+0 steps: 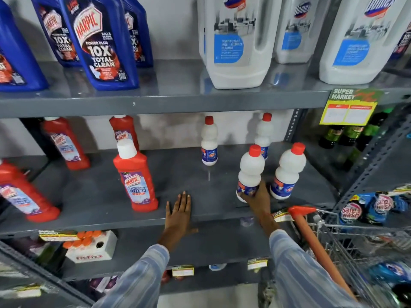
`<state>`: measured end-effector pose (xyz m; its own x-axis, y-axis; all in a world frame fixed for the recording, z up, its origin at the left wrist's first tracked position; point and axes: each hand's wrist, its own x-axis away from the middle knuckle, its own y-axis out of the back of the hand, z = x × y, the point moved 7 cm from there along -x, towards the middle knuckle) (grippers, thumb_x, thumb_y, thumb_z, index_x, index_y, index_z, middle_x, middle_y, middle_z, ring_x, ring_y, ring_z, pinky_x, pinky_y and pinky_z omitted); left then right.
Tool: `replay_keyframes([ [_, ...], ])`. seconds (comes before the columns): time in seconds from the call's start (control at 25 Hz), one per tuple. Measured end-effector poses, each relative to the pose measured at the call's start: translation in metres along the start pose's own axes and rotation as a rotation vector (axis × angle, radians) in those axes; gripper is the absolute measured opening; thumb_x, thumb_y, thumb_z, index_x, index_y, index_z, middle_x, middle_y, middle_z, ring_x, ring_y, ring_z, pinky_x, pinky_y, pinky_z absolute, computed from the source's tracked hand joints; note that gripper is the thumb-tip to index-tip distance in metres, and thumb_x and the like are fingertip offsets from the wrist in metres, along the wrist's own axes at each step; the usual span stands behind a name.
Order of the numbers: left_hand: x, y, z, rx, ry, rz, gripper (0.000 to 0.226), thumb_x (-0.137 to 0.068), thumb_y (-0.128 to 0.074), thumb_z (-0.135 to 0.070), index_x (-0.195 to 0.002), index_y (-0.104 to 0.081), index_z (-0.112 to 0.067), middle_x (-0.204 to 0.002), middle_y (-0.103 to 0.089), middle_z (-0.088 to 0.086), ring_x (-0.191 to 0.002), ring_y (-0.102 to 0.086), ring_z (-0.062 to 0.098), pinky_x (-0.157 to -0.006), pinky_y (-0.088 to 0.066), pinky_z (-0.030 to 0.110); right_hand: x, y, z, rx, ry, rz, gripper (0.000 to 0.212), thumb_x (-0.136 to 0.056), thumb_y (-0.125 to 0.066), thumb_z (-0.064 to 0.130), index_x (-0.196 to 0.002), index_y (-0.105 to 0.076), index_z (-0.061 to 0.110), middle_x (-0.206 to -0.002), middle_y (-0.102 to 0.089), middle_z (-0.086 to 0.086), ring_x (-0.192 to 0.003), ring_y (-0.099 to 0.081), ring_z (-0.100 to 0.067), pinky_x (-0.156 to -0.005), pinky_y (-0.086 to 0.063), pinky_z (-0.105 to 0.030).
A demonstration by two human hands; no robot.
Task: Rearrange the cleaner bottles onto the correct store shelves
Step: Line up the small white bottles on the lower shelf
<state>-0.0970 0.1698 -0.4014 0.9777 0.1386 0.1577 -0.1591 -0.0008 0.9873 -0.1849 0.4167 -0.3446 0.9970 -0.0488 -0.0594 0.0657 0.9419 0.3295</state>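
Right fingers (246, 193) wrap white bottle (250, 172) near shelf edge (133, 221).

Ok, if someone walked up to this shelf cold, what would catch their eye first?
Probably the right hand closed around a white red-capped bottle near the front of the middle shelf, with the left hand lying flat on the shelf edge beside it. Next, the red Harpic bathroom cleaner bottles to the left, and the blue Harpic bottles on the shelf above.
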Motion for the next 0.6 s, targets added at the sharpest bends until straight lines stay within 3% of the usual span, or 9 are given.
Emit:
replay_keyframes([
  [0.16, -0.002, -0.003, -0.001, 0.036, 0.009, -0.02, 0.104, -0.083, -0.06, -0.051, -0.149, 0.008, -0.01, -0.16, 0.011, 0.008, -0.148, 0.006, 0.025, -0.117, -0.004, 0.054, 0.016, -0.037, 0.0, -0.052, 0.025, 0.089, 0.075, -0.065, -0.082, 0.008, -0.129, -0.042, 0.012, -0.131, -0.056, -0.01, -0.115, -0.053, -0.022, -0.093, -0.042, -0.029],
  [0.36, -0.003, -0.005, -0.001, 0.054, 0.011, 0.002, 0.106, -0.083, -0.062, -0.048, -0.149, 0.011, -0.01, -0.16, 0.013, 0.008, -0.147, 0.009, 0.026, -0.117, 0.0, 0.054, 0.035, -0.073, 0.001, -0.094, 0.054, 0.159, 0.066, -0.068, -0.08, 0.015, -0.12, -0.043, 0.029, -0.121, -0.053, 0.006, -0.11, -0.052, -0.012, -0.089, -0.043, -0.022],
  [0.6, -0.003, -0.004, -0.001, 0.046, 0.008, 0.009, 0.111, -0.081, -0.065, -0.05, -0.148, 0.012, -0.01, -0.16, 0.014, 0.009, -0.147, 0.01, 0.027, -0.117, 0.0, 0.054, 0.038, -0.079, 0.002, -0.059, 0.044, 0.127, 0.071, -0.071, -0.079, 0.02, -0.131, -0.039, 0.021, -0.134, -0.052, -0.003, -0.114, -0.049, -0.013, -0.093, -0.043, -0.028],
])
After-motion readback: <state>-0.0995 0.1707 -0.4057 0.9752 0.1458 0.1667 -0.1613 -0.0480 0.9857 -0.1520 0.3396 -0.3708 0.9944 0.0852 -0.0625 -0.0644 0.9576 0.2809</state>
